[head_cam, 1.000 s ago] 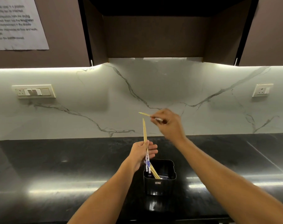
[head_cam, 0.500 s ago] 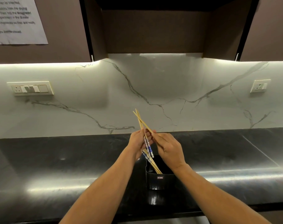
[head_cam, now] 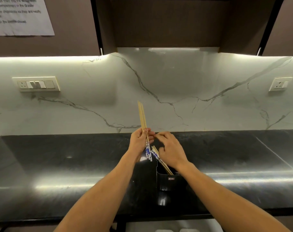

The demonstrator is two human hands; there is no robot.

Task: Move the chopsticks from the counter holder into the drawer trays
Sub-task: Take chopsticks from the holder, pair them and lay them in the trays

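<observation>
My left hand [head_cam: 139, 142] grips a small bundle of wooden chopsticks [head_cam: 142, 116] upright above the counter, their blue-and-white patterned ends hanging below the fist. A black holder [head_cam: 169, 181] stands on the dark counter [head_cam: 75, 164] just below my hands. A few more chopsticks [head_cam: 156, 156] lean out of it toward the upper left. My right hand [head_cam: 170, 150] hovers right over those leaning chopsticks with its fingers loosely bent and its fingertips close to my left hand. I see nothing held in it.
A white marble backsplash [head_cam: 175, 91] rises behind the counter, with a switch plate [head_cam: 36, 84] on the left and a socket [head_cam: 280, 84] on the right. Dark cabinets hang overhead, one bearing a paper notice [head_cam: 20, 15]. Something pale [head_cam: 167, 227] shows below the counter's front edge.
My right hand brought its single chopstick down to the bundle in my left hand and let it go. The bundle now stands straighter, and my right hand has dropped toward the holder.
</observation>
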